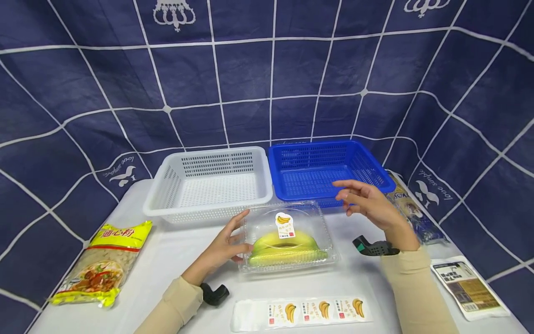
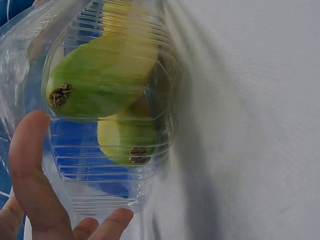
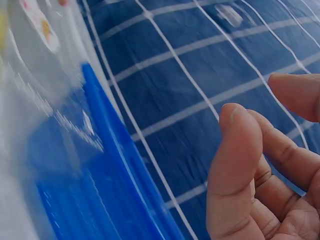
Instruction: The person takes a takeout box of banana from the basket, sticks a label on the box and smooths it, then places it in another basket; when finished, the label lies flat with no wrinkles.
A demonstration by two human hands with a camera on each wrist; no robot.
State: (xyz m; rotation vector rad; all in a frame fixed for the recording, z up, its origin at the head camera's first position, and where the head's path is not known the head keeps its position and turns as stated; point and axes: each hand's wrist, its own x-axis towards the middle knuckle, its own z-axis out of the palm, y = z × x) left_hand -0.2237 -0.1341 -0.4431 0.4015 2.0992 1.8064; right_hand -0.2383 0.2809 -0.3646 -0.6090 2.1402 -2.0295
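A clear plastic clamshell box (image 1: 308,218) stands at the middle front of the table, with green-yellow bananas (image 1: 288,254) inside. On its lid is a white banana sticker (image 1: 285,226). My left hand (image 1: 227,243) grips the box by its left end, thumb at the front and fingers toward the back. In the left wrist view, banana ends (image 2: 95,82) show through the ribbed wall. To the right of the box, my right hand (image 1: 367,204) is raised before the blue basket, fingers loosely bent and holding nothing. A strip of banana stickers (image 1: 302,314) lies in front of the box.
Behind the box, a white basket (image 1: 167,211) and a blue basket (image 1: 288,192) stand side by side. A macaroni bag (image 1: 102,264) lies at left. On the right are a dark blue packet (image 1: 421,220) and a white-brown packet (image 1: 469,287). Blue checked cloth (image 1: 242,79) hangs around the table.
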